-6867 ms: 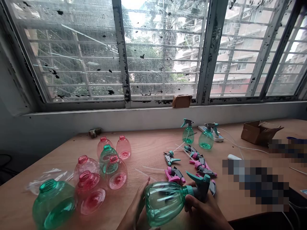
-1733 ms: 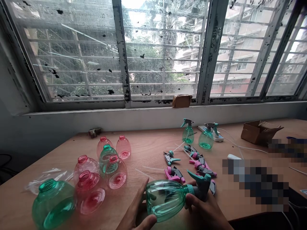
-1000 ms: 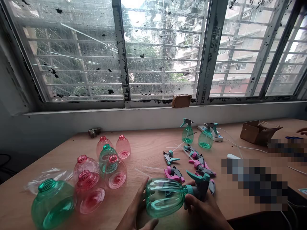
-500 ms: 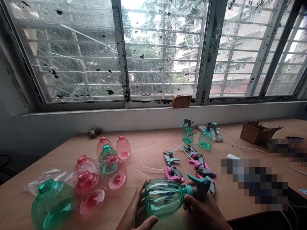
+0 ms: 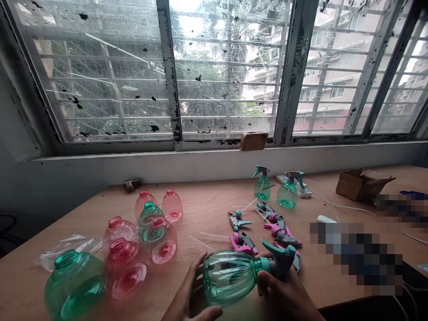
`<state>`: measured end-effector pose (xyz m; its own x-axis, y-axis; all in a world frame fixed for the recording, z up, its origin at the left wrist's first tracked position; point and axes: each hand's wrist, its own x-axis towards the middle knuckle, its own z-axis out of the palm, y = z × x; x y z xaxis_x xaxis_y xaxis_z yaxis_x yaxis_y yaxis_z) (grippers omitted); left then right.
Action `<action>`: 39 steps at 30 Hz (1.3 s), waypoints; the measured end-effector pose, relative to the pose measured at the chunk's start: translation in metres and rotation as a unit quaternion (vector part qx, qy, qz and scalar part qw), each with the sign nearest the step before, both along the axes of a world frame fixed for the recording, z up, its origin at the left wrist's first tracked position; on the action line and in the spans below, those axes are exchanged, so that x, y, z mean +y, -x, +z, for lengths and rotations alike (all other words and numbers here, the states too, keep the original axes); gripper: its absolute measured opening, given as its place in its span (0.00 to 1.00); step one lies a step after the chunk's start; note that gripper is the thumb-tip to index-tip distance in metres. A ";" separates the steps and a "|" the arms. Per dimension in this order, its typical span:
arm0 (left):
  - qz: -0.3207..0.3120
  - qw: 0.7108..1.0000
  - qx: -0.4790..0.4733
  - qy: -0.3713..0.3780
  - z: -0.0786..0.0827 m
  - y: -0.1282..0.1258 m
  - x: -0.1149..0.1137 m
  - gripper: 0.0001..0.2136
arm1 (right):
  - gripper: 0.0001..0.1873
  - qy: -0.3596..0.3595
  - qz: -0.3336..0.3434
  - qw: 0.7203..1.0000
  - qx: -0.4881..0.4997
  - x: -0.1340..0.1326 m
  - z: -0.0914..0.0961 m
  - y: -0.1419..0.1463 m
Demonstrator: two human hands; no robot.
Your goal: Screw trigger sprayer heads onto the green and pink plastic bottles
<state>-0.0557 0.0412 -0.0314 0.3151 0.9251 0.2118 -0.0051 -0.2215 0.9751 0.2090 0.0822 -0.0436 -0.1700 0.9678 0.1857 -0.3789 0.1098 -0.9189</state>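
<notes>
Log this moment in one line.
held bottle: sideways, sprayer fitted | right hand: gripping collar | left hand: at base | pink bottles: no sprayers

No readable text, no legible labels, brands, numbers or signs in view

My left hand (image 5: 185,295) cups the base of a sideways translucent green plastic spray bottle (image 5: 229,276); my right hand (image 5: 282,289) grips its neck (image 5: 257,266) beside the grey-and-teal trigger head (image 5: 282,263). Open-necked pink and green plastic bottles (image 5: 163,243) stand at left on the wooden counter (image 5: 203,203).
</notes>
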 end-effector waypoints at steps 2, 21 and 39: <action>0.006 0.999 -0.002 -0.033 -0.007 -0.001 0.001 0.38 | 0.28 -0.003 -0.003 1.000 -0.007 0.001 -0.001 -0.001; -0.021 0.999 -0.012 -0.024 -0.007 -0.003 -0.003 0.42 | 0.26 -0.017 -0.010 1.000 -0.002 0.004 -0.010 -0.002; -0.061 0.996 -0.057 0.007 0.002 -0.007 -0.004 0.40 | 0.26 -0.009 0.003 1.000 -0.005 0.003 -0.005 -0.003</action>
<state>-0.0487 0.0376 -0.0294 0.4006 0.8842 0.2402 -0.1427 -0.1987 0.9696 0.2124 0.0848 -0.0487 -0.1781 0.9634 0.2005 -0.3713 0.1230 -0.9204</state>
